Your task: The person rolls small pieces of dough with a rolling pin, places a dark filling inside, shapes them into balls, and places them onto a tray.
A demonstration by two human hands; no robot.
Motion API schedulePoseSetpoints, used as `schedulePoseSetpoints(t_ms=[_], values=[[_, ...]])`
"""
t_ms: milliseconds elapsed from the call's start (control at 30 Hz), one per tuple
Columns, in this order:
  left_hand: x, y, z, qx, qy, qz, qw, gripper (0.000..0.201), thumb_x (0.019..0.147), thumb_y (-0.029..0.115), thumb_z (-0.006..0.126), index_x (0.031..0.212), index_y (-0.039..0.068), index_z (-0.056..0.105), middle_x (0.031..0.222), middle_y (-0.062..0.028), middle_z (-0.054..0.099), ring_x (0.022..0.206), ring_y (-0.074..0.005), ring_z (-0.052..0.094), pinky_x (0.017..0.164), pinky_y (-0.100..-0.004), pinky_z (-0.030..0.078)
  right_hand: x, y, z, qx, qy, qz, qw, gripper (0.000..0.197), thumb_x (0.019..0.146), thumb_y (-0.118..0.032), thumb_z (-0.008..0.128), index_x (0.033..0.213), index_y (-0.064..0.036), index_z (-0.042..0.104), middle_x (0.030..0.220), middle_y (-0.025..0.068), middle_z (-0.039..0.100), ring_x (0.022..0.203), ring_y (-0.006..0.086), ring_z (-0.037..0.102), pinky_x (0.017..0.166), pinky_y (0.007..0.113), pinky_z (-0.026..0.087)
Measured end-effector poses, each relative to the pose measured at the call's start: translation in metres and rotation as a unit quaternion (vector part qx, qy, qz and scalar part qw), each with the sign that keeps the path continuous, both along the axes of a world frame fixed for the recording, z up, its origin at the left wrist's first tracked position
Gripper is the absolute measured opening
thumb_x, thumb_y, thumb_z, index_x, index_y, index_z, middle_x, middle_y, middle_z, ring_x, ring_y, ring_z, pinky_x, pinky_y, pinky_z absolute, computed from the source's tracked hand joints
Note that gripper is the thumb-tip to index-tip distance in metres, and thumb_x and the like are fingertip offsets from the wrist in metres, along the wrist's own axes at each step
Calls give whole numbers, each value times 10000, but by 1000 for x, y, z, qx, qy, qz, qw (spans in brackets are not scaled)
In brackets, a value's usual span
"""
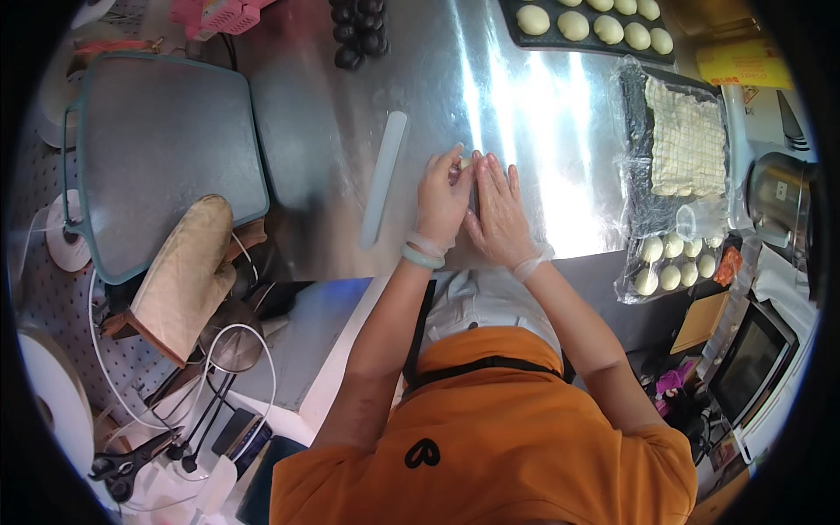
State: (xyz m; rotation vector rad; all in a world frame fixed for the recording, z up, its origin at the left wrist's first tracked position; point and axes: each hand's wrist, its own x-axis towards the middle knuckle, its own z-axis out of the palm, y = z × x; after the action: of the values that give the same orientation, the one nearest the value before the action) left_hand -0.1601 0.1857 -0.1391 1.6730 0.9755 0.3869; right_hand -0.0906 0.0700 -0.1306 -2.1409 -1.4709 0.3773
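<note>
- Head view looks down on a steel worktable (350, 131); all positions below are given relative to the small piece of dough (465, 163) near its middle.
- Left hand (442, 199): gloved, fingers curled inward, fingertips touching the dough from its left side. A pale green bangle (422, 257) sits on that wrist.
- Right hand (499, 214): gloved, fingers flat and together, lying just right of the dough with its inner edge against it. The two hands are side by side and touching, with the dough between the fingertips.
- Dough: only a small pale patch shows; most of it is hidden by the fingers, so its shape cannot be told.
- Handling judgement: the dough looks soft, light and easily dented, likely tacky. It is best taken by light fingertip contact on both sides or cupped under the palm, without squeezing.
- A pale rolling stick (383, 178) lies on the table left of the dough, well apart from the hands.
- A dark tray of pale dough balls (595, 26) sits beyond the dough, to the right.
- A plastic-covered tray with a scored pale sheet (687, 140) and more dough balls lies right of the dough.
- A grey board (157, 149) and an oven mitt (184, 276) lie far left.
</note>
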Motion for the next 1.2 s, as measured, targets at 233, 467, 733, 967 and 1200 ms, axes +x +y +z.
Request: schedulePoseSetpoints(t_ms=[233, 467, 733, 967, 1200], values=[[-6, 8, 2, 29, -6, -44, 999, 245, 954, 38, 517, 1152, -27, 647, 1029, -127, 625, 894, -203, 633, 783, -279, 499, -11, 5, -12, -45, -14, -22, 999, 704, 912, -221, 568, 1458, 98, 257, 1539, 190, 300, 1439, 304, 272, 1171, 459, 210], [-19, 4, 0, 67, -8, -38, 997, 303, 969, 70, 487, 1240, -21, 585, 1154, -161, 594, 1027, -263, 600, 873, -335, 485, -13, 5, -27, -29, -25, -26, 999, 667, 912, -191, 570, 1437, 109, 291, 1512, 195, 348, 1416, 300, 317, 1152, 430, 264], [-31, -5, -19, 205, 27, -141, 968, 589, 1021, 341, 360, 1445, -65, 328, 1514, -262, 295, 1421, -437, 221, 1157, -511, 156, 3, 11, -16, -17, -8, -3, 1000, 680, 891, -151, 573, 1451, 95, 276, 1515, 217, 332, 1413, 346, 310, 1158, 469, 243], [-15, -15, -18, 228, 97, -169, 954, 803, 1005, 519, 273, 1511, -75, 85, 1582, -282, 71, 1475, -434, 17, 1149, -580, -51, 34, -3, -17, -81, -7, -29, 996, 786, 883, -178, 581, 1498, 69, 159, 1555, 230, 239, 1446, 393, 227, 1177, 524, 137], [-15, -25, -16, 262, 109, -202, 937, 906, 966, 623, 275, 1498, -95, 124, 1564, -311, 108, 1465, -456, 58, 1123, -642, -5, 19, 0, -32, -54, -41, 28, 997, 657, 952, -241, 431, 1508, 28, 206, 1574, 211, 210, 1465, 345, 204, 1187, 495, 141]])
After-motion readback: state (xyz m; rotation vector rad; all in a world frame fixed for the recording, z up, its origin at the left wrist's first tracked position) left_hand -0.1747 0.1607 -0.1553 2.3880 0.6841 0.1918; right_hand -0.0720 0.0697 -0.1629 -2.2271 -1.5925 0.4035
